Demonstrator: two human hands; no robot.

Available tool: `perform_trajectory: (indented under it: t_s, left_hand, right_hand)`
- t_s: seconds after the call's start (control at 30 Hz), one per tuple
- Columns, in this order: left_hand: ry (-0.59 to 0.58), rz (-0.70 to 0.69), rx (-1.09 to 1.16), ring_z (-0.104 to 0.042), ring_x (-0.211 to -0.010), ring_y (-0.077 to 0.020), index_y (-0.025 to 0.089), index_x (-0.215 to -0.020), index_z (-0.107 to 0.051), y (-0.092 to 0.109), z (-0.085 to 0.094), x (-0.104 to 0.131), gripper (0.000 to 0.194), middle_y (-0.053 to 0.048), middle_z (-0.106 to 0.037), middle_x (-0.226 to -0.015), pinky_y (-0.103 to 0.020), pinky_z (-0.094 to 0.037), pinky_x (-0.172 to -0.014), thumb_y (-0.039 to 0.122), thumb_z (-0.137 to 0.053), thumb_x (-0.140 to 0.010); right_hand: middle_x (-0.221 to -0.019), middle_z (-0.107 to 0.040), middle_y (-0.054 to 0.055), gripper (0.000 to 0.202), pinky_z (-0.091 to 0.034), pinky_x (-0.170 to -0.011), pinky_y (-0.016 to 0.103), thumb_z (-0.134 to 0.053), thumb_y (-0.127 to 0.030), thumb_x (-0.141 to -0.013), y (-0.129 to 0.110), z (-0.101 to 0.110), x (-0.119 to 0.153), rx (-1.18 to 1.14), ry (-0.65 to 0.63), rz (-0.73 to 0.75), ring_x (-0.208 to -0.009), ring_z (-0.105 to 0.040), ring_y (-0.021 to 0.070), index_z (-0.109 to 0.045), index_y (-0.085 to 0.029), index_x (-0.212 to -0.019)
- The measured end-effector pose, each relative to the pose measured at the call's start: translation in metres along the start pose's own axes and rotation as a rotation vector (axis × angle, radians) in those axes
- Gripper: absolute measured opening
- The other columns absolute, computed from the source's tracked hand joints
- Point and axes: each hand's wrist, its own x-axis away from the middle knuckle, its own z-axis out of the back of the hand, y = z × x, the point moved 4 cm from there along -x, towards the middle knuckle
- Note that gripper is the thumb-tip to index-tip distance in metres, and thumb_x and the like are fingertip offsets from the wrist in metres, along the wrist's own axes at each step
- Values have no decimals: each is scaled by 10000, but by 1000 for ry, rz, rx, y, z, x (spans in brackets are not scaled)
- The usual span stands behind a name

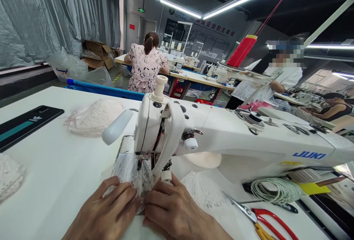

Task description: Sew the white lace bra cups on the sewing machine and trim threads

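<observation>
A piece of white lace fabric (125, 168) lies under the needle area of a white sewing machine (215, 129). My left hand (109, 205) presses on the lace from the left, fingers bent and close together. Close beside it, my right hand (175, 203) pinches the lace just in front of the machine's needle; its fingertips are partly hidden. More white lace (204, 188) spreads out to the right of my right hand, under the machine arm. Both hands touch the fabric, and the needle point itself is hard to make out.
Red-handled scissors (250, 214) lie at the right, near a coiled pale cord (276, 190). On the left are a black phone (33, 122), a lace cup-shaped piece (94, 118) and another lace bundle (11, 177). A seated person (148, 62) works ahead; another person stands at right.
</observation>
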Motion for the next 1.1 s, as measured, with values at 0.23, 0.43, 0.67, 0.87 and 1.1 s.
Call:
perform_trajectory:
  t_s: [0.23,0.43,0.67,0.87,1.1]
  left_hand:
    - [52,19,105,-591,-772,-134,207,-856,-661,0,20,-20,491,-4,-675,-810,-345,-338,-886,187,-197,-1017]
    - [97,37,94,-593,-733,-126,225,-856,-659,-1,23,-33,491,8,-685,-779,-331,-339,-870,112,-202,-992]
    - [34,51,140,-596,-788,-133,234,-910,-635,-22,-2,-23,276,19,-643,-846,-350,-315,-938,317,-381,-981]
    - [58,46,163,-597,-795,-123,240,-982,-626,-33,-5,-30,171,24,-635,-887,-334,-326,-915,276,-480,-902]
    - [62,-36,35,-584,-903,-180,199,-990,-646,-24,-5,-21,281,-30,-670,-936,-388,-307,-975,183,-370,-943]
  right_hand:
    - [-784,-649,12,474,-368,-763,309,-310,-511,-989,0,-1,2,-11,1,-81,-736,-549,139,-600,-163,-848]
    - [-825,-666,24,608,-358,-758,315,-230,-646,-932,8,-13,7,90,80,-131,-733,-571,148,-601,-167,-887]
    - [-788,-682,51,656,-360,-832,371,-237,-717,-887,24,-23,4,149,161,-185,-766,-598,187,-601,-172,-917]
    - [-869,-689,58,610,-354,-891,397,-279,-707,-890,30,-23,1,190,259,-213,-834,-616,206,-577,-189,-1011]
    - [-881,-690,79,548,-343,-913,415,-288,-624,-940,25,-24,6,202,180,-152,-840,-601,205,-591,-168,-968]
